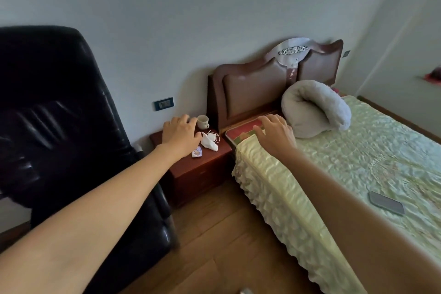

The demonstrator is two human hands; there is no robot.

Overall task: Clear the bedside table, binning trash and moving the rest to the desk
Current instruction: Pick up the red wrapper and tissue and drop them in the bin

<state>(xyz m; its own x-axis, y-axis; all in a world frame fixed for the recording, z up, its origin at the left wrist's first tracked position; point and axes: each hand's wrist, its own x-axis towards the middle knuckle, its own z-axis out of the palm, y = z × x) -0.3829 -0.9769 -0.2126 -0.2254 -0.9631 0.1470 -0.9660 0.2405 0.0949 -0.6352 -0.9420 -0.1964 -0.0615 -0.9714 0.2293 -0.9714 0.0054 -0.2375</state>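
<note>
The dark red wooden bedside table stands between a black chair and the bed. On it are a small white cup at the back, a crumpled white face mask with ear loops in the middle, and a small snack wrapper near the front. My left hand hovers over the table's left part with relaxed fingers, fingertips close to the cup, holding nothing. My right hand is stretched out above the bed's near corner, fingers spread and empty.
A black leather office chair crowds the table's left side. The bed with a pale green cover holds a rolled grey blanket and a phone. Wooden floor lies before the table. A wall socket sits behind.
</note>
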